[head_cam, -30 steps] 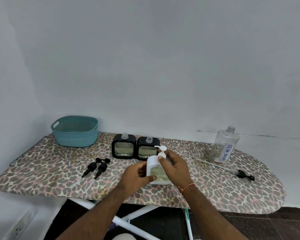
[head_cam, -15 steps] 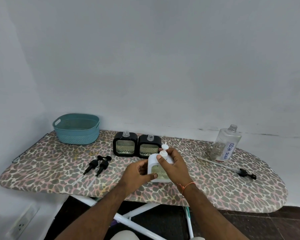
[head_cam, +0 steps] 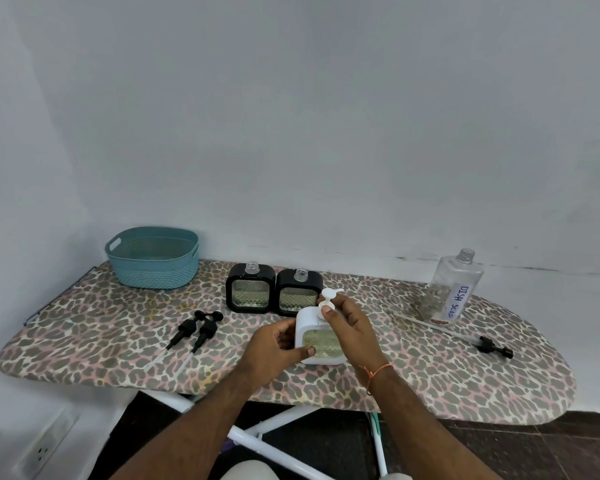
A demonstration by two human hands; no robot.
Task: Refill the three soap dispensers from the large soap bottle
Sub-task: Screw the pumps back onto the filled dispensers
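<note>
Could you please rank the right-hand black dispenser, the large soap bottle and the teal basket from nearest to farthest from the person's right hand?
From the right hand:
1. right-hand black dispenser, just behind it.
2. large soap bottle, far right.
3. teal basket, back left.

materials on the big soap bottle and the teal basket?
Large soap bottle: looks like clear, glossy plastic; the wall and board show through it, and its neck is threaded. Teal basket: probably moulded matte plastic, with a woven-look texture and cut-out handles.
</note>
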